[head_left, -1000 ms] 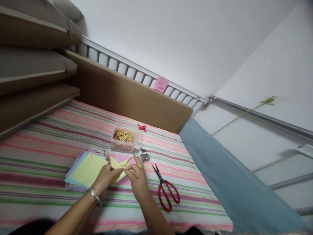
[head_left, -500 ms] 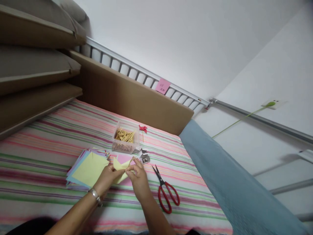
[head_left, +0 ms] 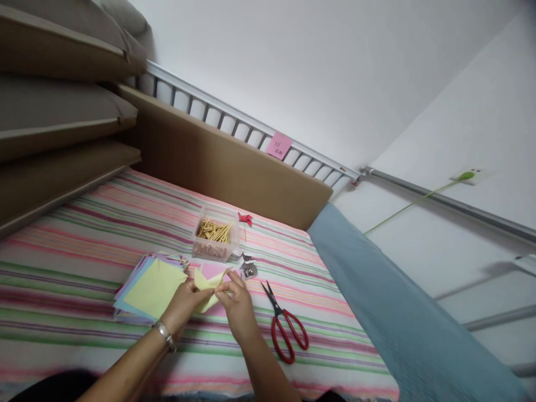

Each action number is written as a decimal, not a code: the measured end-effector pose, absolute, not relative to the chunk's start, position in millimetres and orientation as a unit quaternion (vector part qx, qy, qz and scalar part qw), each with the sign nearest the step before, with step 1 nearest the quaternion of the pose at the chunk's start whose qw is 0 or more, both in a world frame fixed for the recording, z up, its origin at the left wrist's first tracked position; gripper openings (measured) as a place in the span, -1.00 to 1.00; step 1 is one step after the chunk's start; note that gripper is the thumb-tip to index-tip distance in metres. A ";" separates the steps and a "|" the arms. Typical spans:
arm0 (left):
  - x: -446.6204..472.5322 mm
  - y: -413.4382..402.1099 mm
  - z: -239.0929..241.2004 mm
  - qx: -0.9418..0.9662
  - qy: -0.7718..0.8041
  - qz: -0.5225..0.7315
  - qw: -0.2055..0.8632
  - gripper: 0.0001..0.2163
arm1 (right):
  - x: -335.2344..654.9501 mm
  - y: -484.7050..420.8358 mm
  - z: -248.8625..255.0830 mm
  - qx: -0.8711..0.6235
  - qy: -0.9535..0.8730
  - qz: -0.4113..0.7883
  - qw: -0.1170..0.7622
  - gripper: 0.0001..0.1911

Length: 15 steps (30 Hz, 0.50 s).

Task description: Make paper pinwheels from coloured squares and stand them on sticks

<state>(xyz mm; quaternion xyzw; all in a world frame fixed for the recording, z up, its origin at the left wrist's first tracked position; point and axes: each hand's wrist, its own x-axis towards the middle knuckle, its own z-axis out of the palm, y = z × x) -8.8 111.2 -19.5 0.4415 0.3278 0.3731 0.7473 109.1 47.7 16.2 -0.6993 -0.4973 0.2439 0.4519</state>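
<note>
Pale wall (head_left: 301, 61) across the top and right of the frame, with a white railing (head_left: 228, 125) running in a slant before it, and a pink note (head_left: 280, 145) on the railing. Below this, a long brown board (head_left: 218, 159); at upper left, grey-brown padded panels (head_left: 62, 106), one above another. At right, a blue sheet (head_left: 368, 290) and, over it, a grey metal bar (head_left: 439, 198). Through the lower left and centre, a striped cloth (head_left: 104, 349).

At lower centre of the frame, a yellow paper (head_left: 207, 283), bent into a curve, between the two hands. Left hand (head_left: 183, 304) with thumb and fingers pressed together on its left part; right hand (head_left: 237, 304) with thumb and fingertip pinched on its right part, close to the left thumb. On the left wrist, a silver bracelet (head_left: 164, 336). Behind the yellow paper, lying on the cloth, a pink paper (head_left: 211, 270), partly covered.

Just left of the hands, a stack of coloured papers (head_left: 148, 290), yellow on top. Above the hands, a clear box (head_left: 213, 252) with thin wooden sticks (head_left: 213, 230); just beside its right side, a red pinwheel (head_left: 245, 219). Right of the hands, scissors (head_left: 283, 329) with red handles, blades slightly apart, touched by neither hand. Near the right fingertips, a small container (head_left: 249, 271) with shiny pieces, too small to tell.
</note>
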 end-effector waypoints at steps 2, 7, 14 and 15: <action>-8.9 111.1 -19.9 0.439 0.329 0.373 0.748 -0.74 | 109.1 47.9 16.6 -0.699 -0.497 0.245 0.452 -0.92; -8.9 110.7 -19.2 0.427 0.336 0.371 0.753 -0.73 | 109.0 48.2 15.6 -0.698 -0.488 0.253 0.459 -0.93; -8.6 109.7 -17.0 0.434 0.335 0.364 0.753 -0.74 | 109.9 47.4 13.6 -0.664 -0.499 0.253 0.496 -0.94; -8.5 109.2 -16.7 0.435 0.333 0.363 0.754 -0.74 | 109.9 47.0 14.0 -0.664 -0.498 0.255 0.496 -0.94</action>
